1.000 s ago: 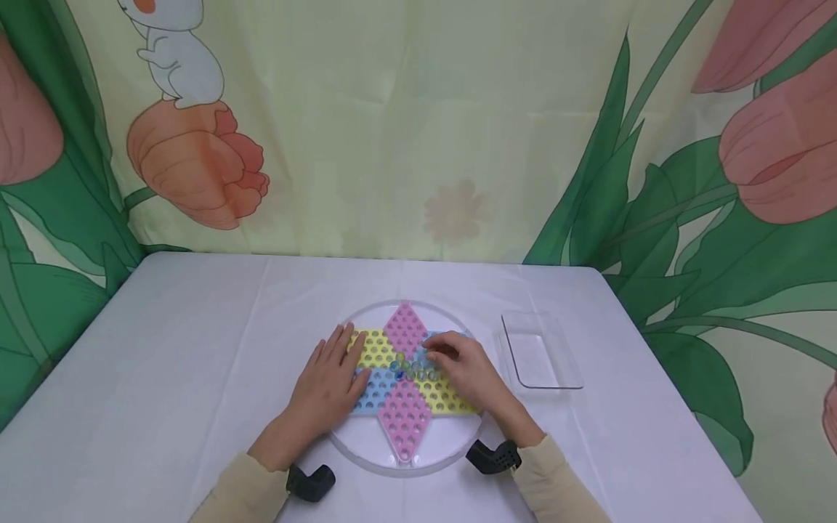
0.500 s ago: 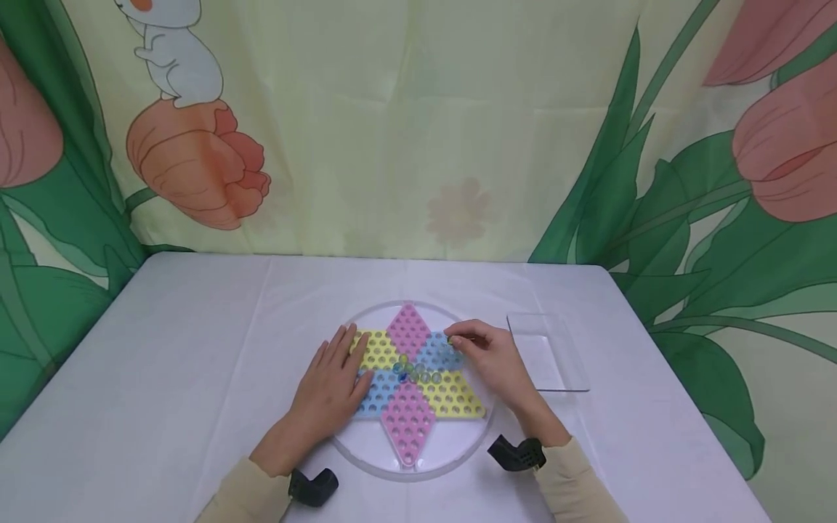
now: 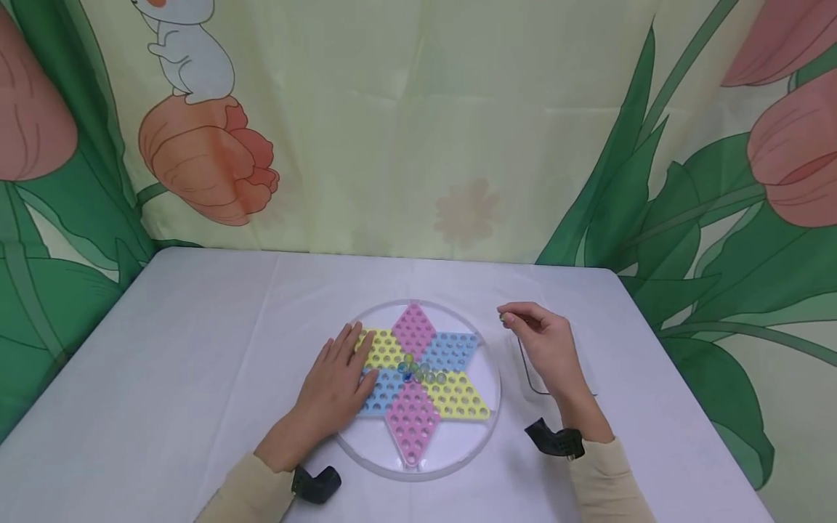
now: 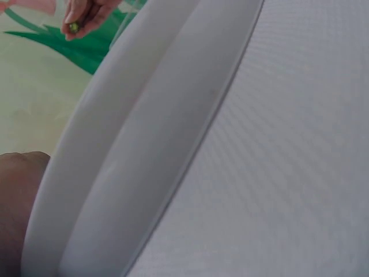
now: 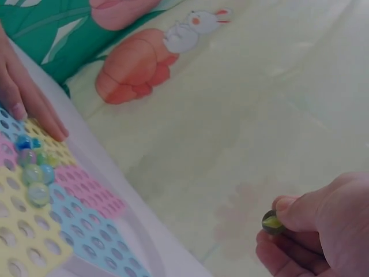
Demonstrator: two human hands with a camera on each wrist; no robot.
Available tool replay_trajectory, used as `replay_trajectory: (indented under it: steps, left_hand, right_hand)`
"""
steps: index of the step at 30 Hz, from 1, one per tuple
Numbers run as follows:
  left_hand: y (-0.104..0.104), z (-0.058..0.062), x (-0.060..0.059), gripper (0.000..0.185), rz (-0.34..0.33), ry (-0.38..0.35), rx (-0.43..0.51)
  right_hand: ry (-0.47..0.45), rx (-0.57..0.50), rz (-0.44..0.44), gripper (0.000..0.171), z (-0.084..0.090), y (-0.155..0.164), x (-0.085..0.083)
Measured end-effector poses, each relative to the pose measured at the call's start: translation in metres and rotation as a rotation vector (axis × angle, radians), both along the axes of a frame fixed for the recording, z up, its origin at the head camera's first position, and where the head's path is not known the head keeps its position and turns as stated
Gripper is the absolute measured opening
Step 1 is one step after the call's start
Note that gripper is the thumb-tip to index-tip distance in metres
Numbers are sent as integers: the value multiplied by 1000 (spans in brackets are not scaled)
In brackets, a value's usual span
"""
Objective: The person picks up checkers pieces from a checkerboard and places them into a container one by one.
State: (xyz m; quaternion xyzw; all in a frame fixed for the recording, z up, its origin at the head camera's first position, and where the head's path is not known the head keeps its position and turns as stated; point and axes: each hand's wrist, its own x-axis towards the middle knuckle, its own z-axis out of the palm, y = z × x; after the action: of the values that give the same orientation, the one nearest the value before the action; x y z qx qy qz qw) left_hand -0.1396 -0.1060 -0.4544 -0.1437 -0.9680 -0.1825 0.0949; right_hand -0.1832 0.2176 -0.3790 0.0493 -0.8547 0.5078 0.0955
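Right hand (image 3: 551, 347) was raised off the board, positioned at about 2 o'clock from the board's centre, over the near-left corner of a clear plastic tray (image 3: 538, 378). Its fingers (image 5: 300, 212) were curled in tight, thumb and forefinger pinching a single small marble (image 5: 272, 222), yellow-green through dark glass. The same marble showed as a small dot at the fingertips in the head view (image 3: 503, 317) and in the left wrist view (image 4: 74, 26).

Left hand (image 3: 340, 378) lay flat on the star-shaped game board (image 3: 418, 381) at about 9 o'clock. Fingers (image 3: 356, 341) were straight and together, gripping nothing, the tips pressing on the yellow and blue points of the star. The fingertips also showed at the board's edge in the right wrist view (image 5: 34, 112).

The board, in pink, yellow and blue perforated sections, sat inside a round clear dish (image 3: 487, 421) on the bench (image 3: 196, 349), which was covered with a white cloth. A small cluster of marbles (image 3: 418, 372), blue, green and pale, rested in holes at the board's centre, just to 3 o'clock of the left fingertips and well apart from the right hand.

A black wrist mount (image 3: 556, 441) showed at the right cuff, another (image 3: 316, 483) at the left cuff.
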Motion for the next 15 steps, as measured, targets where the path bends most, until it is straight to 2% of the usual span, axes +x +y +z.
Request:
replay_trajectory:
  steps: [9, 15]
  left_hand:
    - [-1, 0, -1, 63, 3, 2, -14]
    - [0, -1, -2, 63, 2, 9, -10]
  right_hand:
    - [-85, 14, -202, 31, 1, 27, -6]
    - [-148, 15, -292, 32, -5, 41, -10]
